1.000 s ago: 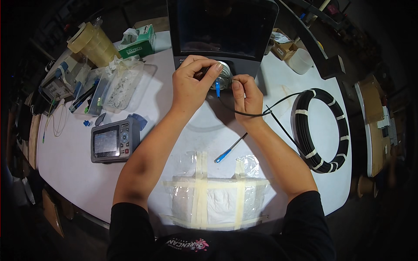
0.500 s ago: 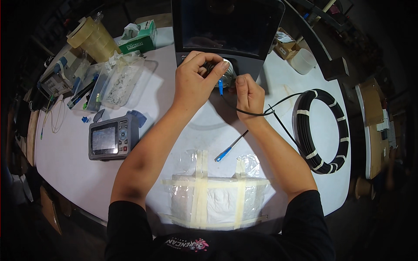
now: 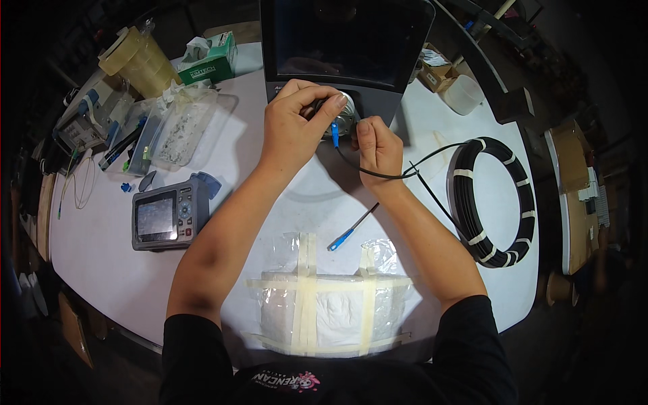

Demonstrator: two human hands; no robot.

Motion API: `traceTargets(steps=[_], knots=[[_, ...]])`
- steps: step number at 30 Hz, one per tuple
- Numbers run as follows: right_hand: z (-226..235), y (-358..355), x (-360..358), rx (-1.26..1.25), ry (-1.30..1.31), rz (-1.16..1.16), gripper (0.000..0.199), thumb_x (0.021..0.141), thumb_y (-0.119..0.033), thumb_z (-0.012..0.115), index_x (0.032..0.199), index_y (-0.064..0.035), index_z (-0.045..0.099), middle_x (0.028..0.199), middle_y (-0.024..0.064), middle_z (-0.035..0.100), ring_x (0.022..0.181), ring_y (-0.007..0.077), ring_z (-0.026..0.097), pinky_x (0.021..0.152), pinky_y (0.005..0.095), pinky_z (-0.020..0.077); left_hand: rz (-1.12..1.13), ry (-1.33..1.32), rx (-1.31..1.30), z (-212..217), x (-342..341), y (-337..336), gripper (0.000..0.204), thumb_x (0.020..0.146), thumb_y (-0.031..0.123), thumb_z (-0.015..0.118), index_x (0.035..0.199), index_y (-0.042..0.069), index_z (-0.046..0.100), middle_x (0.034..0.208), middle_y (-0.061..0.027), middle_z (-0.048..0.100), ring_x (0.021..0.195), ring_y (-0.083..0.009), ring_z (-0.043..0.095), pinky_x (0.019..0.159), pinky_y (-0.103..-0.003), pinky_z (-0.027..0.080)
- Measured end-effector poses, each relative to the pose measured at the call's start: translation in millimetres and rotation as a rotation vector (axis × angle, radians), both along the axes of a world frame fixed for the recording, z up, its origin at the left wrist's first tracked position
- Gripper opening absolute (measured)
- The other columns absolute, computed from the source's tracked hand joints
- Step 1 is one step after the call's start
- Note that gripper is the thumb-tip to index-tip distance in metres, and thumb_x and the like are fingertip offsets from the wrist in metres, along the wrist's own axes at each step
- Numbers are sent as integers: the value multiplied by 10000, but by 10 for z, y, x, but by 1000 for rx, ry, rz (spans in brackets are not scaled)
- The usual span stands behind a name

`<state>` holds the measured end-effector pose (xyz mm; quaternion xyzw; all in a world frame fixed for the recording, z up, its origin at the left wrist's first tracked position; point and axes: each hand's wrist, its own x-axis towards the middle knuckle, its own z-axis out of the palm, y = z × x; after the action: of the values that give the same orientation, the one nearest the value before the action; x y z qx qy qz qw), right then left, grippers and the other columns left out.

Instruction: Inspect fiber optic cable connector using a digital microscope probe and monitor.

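Both hands were up at the base of the dark screen unit (image 3: 347,47), far side of the white table (image 3: 94,270). Left hand (image 3: 291,128) was curled around a small round silvery part (image 3: 344,116) on the unit's front, fingertips pinching it. Right hand (image 3: 375,145) was closed on the black cable (image 3: 378,174) just behind its blue connector (image 3: 334,133), which stood upright, tip at the silvery part; I couldn't tell if it was seated or just touching. My read: the connector-to-port mating step, left steadying, right feeding. Next move would call for straight alignment and a light push, no bend at the ferrule end. Count: two blue connectors in view, one in hand and a second one (image 3: 341,239) lying loose on the table near me; one taped cable coil (image 3: 491,200) to the right; one handheld tester (image 3: 169,217) with a screen to the left; one taped plastic bag (image 3: 331,307) nearest me; one tape roll (image 3: 129,55) and one tissue box (image 3: 212,59) at the far left.
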<state>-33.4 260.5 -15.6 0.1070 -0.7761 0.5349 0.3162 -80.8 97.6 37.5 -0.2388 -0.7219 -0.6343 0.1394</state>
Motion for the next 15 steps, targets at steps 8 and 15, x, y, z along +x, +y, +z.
traceTargets(steps=[8,15], knots=[[6,-13,5,-13,2,20,398,1112,-333,559,885,-11,617,684,65,590,614,157,542,591,312,456,-4,8,3,-12,-26,-10,172,950,176,800,1042,31,810,1016,7,650,816,-41,549,690,-193,434],[-13,15,6,-35,-7,49,391,1116,-324,554,890,-11,614,708,59,605,632,139,551,600,298,461,0,36,6,-25,-8,-9,168,951,168,798,1047,31,808,1004,10,654,803,-44,549,682,-198,436]])
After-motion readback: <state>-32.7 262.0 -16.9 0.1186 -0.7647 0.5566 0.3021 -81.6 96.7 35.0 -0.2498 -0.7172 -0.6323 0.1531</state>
